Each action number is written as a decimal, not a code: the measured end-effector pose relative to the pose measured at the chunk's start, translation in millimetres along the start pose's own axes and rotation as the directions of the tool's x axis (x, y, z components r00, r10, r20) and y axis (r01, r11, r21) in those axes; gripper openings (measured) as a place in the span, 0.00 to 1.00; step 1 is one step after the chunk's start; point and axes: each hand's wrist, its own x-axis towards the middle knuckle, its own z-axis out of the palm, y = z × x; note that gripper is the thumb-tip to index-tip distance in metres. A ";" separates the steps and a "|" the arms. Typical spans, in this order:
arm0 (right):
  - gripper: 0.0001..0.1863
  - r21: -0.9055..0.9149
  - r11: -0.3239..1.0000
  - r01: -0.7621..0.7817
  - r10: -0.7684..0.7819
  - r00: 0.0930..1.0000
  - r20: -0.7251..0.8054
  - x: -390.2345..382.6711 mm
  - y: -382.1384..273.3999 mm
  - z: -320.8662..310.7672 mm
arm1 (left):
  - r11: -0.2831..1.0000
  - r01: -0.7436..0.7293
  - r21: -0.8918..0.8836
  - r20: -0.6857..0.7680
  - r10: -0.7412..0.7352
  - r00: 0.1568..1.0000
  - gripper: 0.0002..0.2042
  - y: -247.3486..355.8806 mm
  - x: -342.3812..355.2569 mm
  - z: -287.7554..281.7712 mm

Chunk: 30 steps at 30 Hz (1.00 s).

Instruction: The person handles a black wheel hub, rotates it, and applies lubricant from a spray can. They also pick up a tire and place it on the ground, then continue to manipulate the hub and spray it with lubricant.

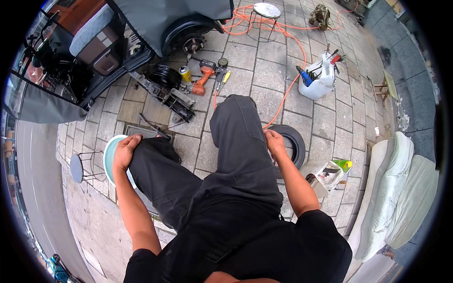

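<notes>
My left hand point(125, 152) is at my left knee, its fingers closed on the dark grey trouser leg point(158, 162). Just beyond that hand is a round white-rimmed basin point(108, 162) with a greenish inside, partly covered by the hand and forearm. My right hand point(275, 144) is closed at the outer side of my right thigh, pinching the cloth of the trousers. A black tyre point(297, 144) lies flat on the paving beside it, partly behind my hand and forearm.
Ahead left stands a vehicle with a bare wheel hub point(193, 45). Near it are a floor jack point(165, 96), black wheel rim point(165, 75), orange impact wrench point(203, 81) and yellow spray can point(186, 74). An orange hose point(302, 47) crosses the paving. Right: white tool container point(318, 85), cushions point(387, 193). Stools point(77, 168) stand about.
</notes>
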 end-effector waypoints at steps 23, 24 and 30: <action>0.40 -0.743 0.439 0.506 -0.577 0.792 0.198 -90.5 -183.3 69.6 | 0.903 -0.234 0.361 0.249 0.148 0.957 0.18 92.3 40.7 95.1; 0.39 -0.754 0.435 0.493 -0.558 0.804 0.204 -87.0 -192.3 71.9 | 0.905 -0.204 0.372 0.326 0.078 0.942 0.19 96.2 56.1 93.1; 0.37 -0.719 0.577 0.386 -0.339 0.915 0.219 -46.9 -227.6 88.1 | 0.738 -0.072 0.671 0.442 -0.320 0.838 0.24 137.8 126.1 124.3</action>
